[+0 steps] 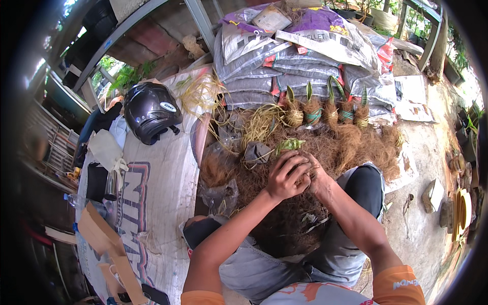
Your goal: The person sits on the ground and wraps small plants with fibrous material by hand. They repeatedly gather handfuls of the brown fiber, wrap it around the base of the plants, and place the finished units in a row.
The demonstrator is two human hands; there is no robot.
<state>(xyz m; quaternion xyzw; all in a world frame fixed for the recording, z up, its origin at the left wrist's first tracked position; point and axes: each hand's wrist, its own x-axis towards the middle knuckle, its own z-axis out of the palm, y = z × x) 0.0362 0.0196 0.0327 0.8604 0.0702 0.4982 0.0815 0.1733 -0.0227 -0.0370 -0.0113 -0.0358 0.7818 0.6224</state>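
Both of my hands are cupped around a clump of brown coconut fibre with a small green leafy plant sticking out beyond the fingers. My left hand wraps over the near side, fingers curled. On the right side, my right hand presses against the clump, its fingers mostly hidden. Beneath and beyond them spreads a heap of loose coconut fibre. Just left of the plant sits a dark grey plastic pot or bag. Yellow strips of raffia twine lie tangled behind it.
Several fibre-wrapped snake plants stand in a row before stacked sacks. At left, a sheet-covered surface bears a black helmet, a steel tumbler, a cardboard box and a phone. A stone block lies on the right.
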